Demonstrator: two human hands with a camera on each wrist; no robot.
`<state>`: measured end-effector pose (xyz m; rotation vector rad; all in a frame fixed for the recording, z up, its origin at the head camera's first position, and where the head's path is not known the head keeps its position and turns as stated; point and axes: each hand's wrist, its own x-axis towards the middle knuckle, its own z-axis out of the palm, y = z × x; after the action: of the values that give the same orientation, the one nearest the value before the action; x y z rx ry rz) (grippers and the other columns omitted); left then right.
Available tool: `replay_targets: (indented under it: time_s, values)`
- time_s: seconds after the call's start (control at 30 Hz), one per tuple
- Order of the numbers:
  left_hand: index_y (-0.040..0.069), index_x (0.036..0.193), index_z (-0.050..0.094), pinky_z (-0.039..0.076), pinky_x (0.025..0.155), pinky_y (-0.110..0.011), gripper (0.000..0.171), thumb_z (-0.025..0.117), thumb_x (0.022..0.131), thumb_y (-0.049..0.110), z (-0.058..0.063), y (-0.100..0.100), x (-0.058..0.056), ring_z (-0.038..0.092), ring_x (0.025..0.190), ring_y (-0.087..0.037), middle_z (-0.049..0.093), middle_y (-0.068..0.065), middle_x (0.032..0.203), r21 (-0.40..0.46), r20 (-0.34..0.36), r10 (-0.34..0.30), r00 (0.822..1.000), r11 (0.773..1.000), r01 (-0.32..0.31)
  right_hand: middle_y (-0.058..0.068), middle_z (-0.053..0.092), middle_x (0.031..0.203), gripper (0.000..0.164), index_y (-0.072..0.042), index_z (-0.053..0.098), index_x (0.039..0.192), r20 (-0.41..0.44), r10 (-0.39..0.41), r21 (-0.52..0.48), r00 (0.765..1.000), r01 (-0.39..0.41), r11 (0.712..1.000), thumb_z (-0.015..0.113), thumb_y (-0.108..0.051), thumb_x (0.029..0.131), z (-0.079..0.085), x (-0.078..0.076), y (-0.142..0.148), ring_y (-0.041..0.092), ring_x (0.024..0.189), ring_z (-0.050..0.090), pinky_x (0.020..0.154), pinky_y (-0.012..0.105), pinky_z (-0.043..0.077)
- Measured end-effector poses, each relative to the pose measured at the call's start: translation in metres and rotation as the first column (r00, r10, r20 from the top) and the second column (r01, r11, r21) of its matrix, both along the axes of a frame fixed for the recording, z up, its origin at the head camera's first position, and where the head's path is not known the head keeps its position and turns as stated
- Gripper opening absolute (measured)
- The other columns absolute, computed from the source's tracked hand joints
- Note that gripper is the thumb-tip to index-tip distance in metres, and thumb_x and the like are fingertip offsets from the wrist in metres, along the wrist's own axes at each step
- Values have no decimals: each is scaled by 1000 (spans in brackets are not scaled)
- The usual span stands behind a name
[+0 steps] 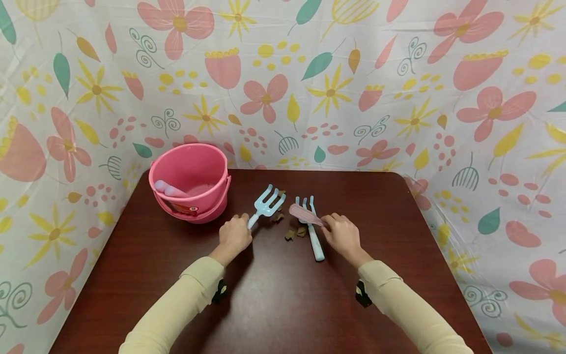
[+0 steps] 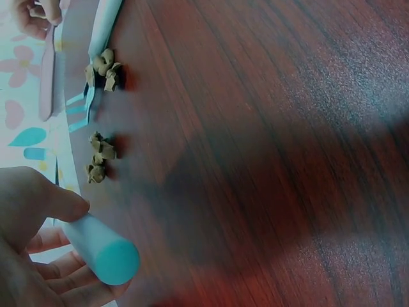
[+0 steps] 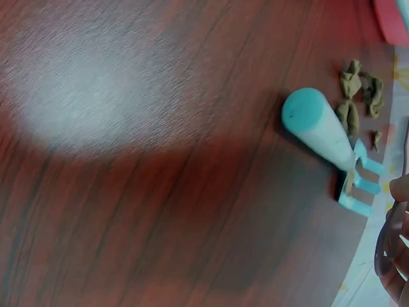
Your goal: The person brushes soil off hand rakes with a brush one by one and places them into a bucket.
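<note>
While my left hand (image 1: 236, 237) grips a fork (image 1: 265, 208) and my right hand (image 1: 342, 236) pinches a pink tool (image 1: 302, 214), the loose fork (image 1: 314, 238) lies between them, nearer the right, handle (image 1: 316, 248) toward me, scraps (image 1: 290, 235) to its left, tines (image 1: 312, 202) pointing away

A curtained-off tabletop setup — flower-print sheeting (image 1: 283, 88) hangs round a dark brown table (image 1: 287, 295).

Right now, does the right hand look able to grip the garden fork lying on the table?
Probably not: the garden fork's handle lies uncovered nearby, but the right hand holds a pink tool.
</note>
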<state>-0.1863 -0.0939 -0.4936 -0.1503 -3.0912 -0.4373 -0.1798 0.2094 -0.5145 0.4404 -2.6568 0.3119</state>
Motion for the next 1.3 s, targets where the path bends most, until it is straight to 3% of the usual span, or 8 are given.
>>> replay_targets:
  time_s: [0.37, 0.67, 1.3]
  values:
    - [10, 95, 58, 46, 51, -40, 24, 69, 76, 22, -2, 14, 2, 61, 64, -32, 55, -8, 77, 16, -3, -23, 1000, 1000, 23, 1, 62, 84, 21, -15, 68, 99, 19, 30, -36, 999, -29, 999, 71, -19, 79, 12, -5, -35, 17, 67, 56, 48, 30, 43]
    - [12, 95, 57, 47, 53, -41, 23, 67, 78, 24, 1, 28, 5, 62, 68, -32, 55, -7, 78, 15, 14, -38, 999, 999, 38, 0, 64, 88, 22, -16, 68, 101, 56, 94, -45, 994, -92, 995, 71, -19, 79, 12, -2, -59, 17, 73, 59, 50, 29, 45]
    - [12, 96, 58, 46, 52, -40, 25, 69, 78, 24, -2, 34, 7, 61, 66, -30, 56, -6, 78, 20, 1, -55, 998, 998, 55, 1, 65, 92, 21, -18, 69, 100, 125, 49, -72, 991, -40, 997, 71, -20, 79, 11, -8, -53, 17, 69, 59, 49, 29, 44]
